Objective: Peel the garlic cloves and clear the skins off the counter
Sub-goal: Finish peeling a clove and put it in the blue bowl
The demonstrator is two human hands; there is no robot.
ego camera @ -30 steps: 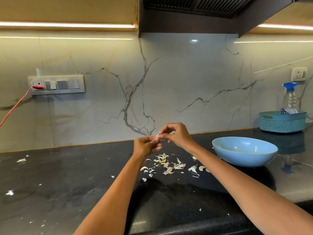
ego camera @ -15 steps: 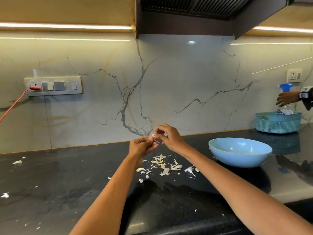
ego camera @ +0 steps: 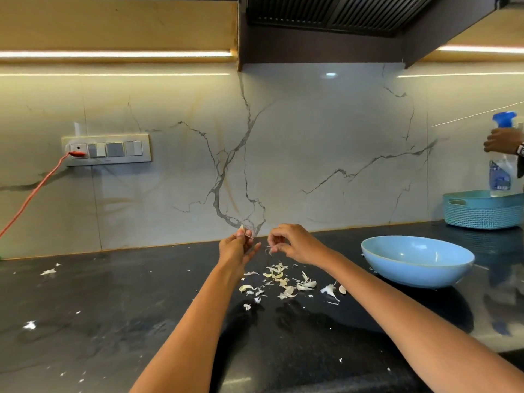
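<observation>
Pinching garlic clove (ego camera: 242,228) at left hand (ego camera: 236,247) fingertips; right hand (ego camera: 295,245) fingers pinching skin shred (ego camera: 268,250)

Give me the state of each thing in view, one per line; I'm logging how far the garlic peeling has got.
left hand: raised, pinching a garlic clove
right hand: raised, pinching a strip of skin
garlic skins: scattered on the counter, not cleared
blue bowl: upright on the counter, looks empty
basket: upright
spray bottle: held up by another person's hand
red plug: in the socket
</observation>
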